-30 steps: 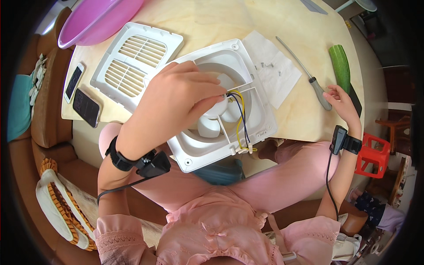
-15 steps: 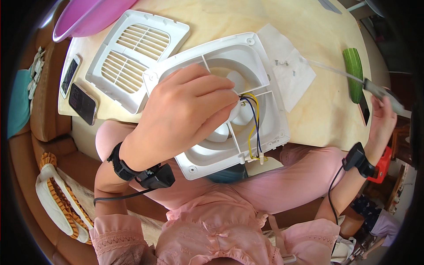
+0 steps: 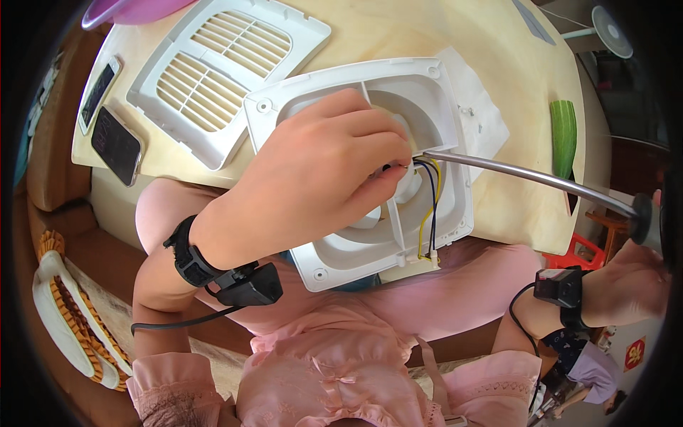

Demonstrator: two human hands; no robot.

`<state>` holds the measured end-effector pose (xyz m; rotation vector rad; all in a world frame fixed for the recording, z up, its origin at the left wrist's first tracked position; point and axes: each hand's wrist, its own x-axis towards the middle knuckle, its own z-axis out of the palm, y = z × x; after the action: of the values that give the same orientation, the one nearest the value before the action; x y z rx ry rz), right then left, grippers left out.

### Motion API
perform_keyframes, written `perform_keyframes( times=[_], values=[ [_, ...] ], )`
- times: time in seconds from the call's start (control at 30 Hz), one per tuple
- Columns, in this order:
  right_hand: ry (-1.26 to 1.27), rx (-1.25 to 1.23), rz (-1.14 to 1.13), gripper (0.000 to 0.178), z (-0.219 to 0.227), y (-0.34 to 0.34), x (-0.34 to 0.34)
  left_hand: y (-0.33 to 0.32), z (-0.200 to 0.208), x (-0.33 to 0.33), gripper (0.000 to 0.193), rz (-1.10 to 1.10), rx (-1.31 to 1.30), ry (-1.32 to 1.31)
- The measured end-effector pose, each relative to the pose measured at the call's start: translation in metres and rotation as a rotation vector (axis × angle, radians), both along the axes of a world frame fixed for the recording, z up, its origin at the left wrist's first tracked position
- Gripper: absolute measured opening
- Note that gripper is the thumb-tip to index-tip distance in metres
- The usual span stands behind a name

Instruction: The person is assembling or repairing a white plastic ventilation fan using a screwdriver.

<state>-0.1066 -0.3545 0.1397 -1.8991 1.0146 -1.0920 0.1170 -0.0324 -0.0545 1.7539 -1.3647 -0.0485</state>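
A white square ventilation fan (image 3: 287,114) lies tilted at the table's near edge, over my lap. My left hand (image 3: 324,167) is closed on the motor at its centre, and its fingers hide most of that part. Yellow, blue and black wires (image 3: 432,206) run from the hub to a small white connector (image 3: 434,257) on the frame's near side. At the far right, my right hand (image 3: 629,281) grips a long screwdriver (image 3: 533,173) by its handle, partly cut off by the picture's rim. The shaft's tip reaches the hub beside my left fingertips.
A slatted white cover (image 3: 235,153) lies beyond the fan. Two phones (image 3: 117,146) rest at the table's left. Small screws (image 3: 466,112) lie on a white sheet (image 3: 491,135). A cucumber (image 3: 563,135) is at the right, and a pink basin (image 3: 128,11) stands far left.
The screwdriver has swung in, its tip moving from above the sheet to the fan's hub. My right hand has shifted lower and farther right. My left hand stays on the motor.
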Motion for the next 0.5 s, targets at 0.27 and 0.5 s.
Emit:
perform_keyframes(
  times=[0.27,0.5],
  values=[
    [0.381,-0.521,0.403,0.084,-0.024,0.018,-0.006,0.0,-0.002,0.001,0.017,-0.013,-0.021,0.011],
    [-0.36,-0.509,0.679,0.067,-0.06,0.081,0.089,0.0,-0.005,0.007,0.018,-0.022,-0.07,-0.038]
  ],
)
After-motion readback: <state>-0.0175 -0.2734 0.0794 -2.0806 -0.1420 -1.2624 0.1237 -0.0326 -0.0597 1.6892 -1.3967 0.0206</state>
